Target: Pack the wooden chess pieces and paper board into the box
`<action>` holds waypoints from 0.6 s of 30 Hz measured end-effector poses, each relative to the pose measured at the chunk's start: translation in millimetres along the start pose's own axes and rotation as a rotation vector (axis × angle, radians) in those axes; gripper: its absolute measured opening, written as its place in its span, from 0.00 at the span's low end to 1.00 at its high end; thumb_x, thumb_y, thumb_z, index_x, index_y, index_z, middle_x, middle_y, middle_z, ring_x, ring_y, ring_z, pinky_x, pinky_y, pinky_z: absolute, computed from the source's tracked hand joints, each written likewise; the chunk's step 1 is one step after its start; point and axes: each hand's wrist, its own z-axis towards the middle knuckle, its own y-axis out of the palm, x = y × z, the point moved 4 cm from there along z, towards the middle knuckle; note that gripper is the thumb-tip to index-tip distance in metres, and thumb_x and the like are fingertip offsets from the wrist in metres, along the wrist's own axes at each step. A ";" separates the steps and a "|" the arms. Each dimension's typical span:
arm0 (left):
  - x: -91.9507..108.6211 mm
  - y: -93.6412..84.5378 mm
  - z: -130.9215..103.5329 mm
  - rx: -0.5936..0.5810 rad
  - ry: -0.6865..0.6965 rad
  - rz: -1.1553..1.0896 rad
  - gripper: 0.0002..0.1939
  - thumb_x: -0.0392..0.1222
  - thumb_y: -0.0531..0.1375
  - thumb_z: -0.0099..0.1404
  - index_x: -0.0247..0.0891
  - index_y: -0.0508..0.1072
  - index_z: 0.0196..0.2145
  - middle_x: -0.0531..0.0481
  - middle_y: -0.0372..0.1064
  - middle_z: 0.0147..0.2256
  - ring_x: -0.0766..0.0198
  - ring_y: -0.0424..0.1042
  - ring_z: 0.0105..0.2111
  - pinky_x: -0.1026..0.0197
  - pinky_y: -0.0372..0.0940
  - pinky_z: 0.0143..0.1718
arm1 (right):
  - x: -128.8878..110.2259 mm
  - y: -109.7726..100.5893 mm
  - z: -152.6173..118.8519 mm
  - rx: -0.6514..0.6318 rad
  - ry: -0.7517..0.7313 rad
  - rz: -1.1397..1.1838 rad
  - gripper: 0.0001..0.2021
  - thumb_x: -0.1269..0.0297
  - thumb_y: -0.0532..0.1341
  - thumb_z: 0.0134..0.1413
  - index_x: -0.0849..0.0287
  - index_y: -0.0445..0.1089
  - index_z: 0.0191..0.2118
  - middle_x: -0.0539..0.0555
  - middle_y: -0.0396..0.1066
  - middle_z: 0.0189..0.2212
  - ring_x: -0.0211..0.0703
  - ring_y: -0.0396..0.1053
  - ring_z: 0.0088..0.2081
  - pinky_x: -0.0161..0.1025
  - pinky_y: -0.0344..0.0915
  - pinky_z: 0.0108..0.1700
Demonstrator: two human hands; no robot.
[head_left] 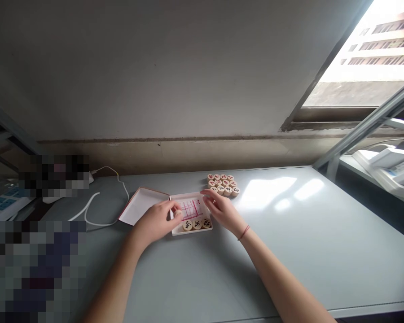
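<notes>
A shallow white box lies on the grey desk with its lid folded open to the left. Three wooden Chinese chess pieces with dark characters sit in a row along the box's near side. Red lines are drawn on a paper inside it. My left hand, over the box's left side, pinches a pale chess piece between thumb and fingers. My right hand is at the box's right rim, fingers apart and curved, with nothing visible in them. Whether it touches the rim I cannot tell.
Behind the right hand stands a block of several chess pieces in rows, with red and dark characters. A white cable curls at left near a blue-and-white power strip. White devices stand at far right beyond a metal frame post.
</notes>
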 end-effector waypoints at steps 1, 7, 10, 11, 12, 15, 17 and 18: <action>0.2 -1.6 1.7 0.072 0.001 -0.055 0.10 0.48 0.55 0.62 0.43 0.72 0.35 0.54 0.72 0.32 0.64 0.69 0.28 0.65 0.61 0.29 | -5.0 0.2 -1.5 0.001 -0.037 0.025 0.16 0.58 0.51 0.60 0.57 0.64 0.50 0.50 0.69 0.29 0.35 0.59 0.23 0.33 0.59 0.28; 4.5 21.5 11.0 0.088 -0.033 -0.600 0.18 0.54 0.58 0.61 0.40 0.72 0.43 0.48 0.73 0.39 0.60 0.73 0.38 0.60 0.69 0.39 | -30.2 11.7 -10.9 0.006 -0.175 -0.006 0.14 0.60 0.57 0.56 0.54 0.65 0.49 0.52 0.71 0.35 0.35 0.63 0.25 0.33 0.62 0.30; 2.1 32.4 14.6 0.139 -0.076 -0.717 0.19 0.54 0.60 0.60 0.37 0.72 0.41 0.47 0.73 0.37 0.60 0.74 0.37 0.59 0.70 0.39 | -27.9 5.5 -9.6 0.042 -0.140 -0.067 0.11 0.60 0.55 0.57 0.55 0.67 0.45 0.51 0.71 0.31 0.36 0.65 0.24 0.33 0.61 0.29; -0.5 34.3 15.7 0.174 -0.095 -0.733 0.19 0.53 0.60 0.60 0.36 0.71 0.41 0.47 0.73 0.37 0.61 0.74 0.36 0.60 0.70 0.39 | -24.2 0.3 -8.2 0.062 -0.101 -0.106 0.10 0.60 0.55 0.56 0.55 0.67 0.42 0.51 0.71 0.31 0.36 0.65 0.24 0.33 0.60 0.29; -3.5 35.3 16.8 0.212 -0.111 -0.750 0.18 0.53 0.60 0.59 0.36 0.70 0.40 0.47 0.72 0.36 0.62 0.74 0.35 0.60 0.70 0.38 | -18.9 -5.6 -6.7 0.081 -0.044 -0.158 0.08 0.59 0.56 0.55 0.56 0.68 0.38 0.51 0.72 0.30 0.36 0.66 0.24 0.33 0.59 0.28; -12.8 35.4 19.6 0.302 -0.121 -0.794 0.17 0.50 0.60 0.60 0.38 0.68 0.43 0.49 0.70 0.36 0.66 0.72 0.32 0.60 0.70 0.37 | 2.5 -20.7 -3.3 0.046 0.171 -0.349 0.07 0.59 0.58 0.52 0.56 0.67 0.30 0.51 0.72 0.27 0.39 0.66 0.25 0.34 0.57 0.27; -17.2 34.0 20.5 0.343 -0.119 -0.774 0.16 0.46 0.59 0.60 0.39 0.68 0.45 0.50 0.69 0.37 0.67 0.72 0.32 0.61 0.70 0.36 | 16.1 -25.1 -2.4 -0.028 0.261 -0.436 0.06 0.60 0.59 0.52 0.56 0.67 0.30 0.51 0.73 0.26 0.41 0.67 0.27 0.35 0.56 0.27; -18.5 33.1 20.6 0.360 -0.122 -0.747 0.15 0.44 0.59 0.59 0.40 0.68 0.45 0.50 0.69 0.38 0.67 0.72 0.33 0.62 0.70 0.37 | 21.6 -26.1 -2.2 -0.051 0.283 -0.453 0.06 0.60 0.59 0.52 0.56 0.68 0.31 0.52 0.73 0.27 0.42 0.67 0.27 0.35 0.56 0.27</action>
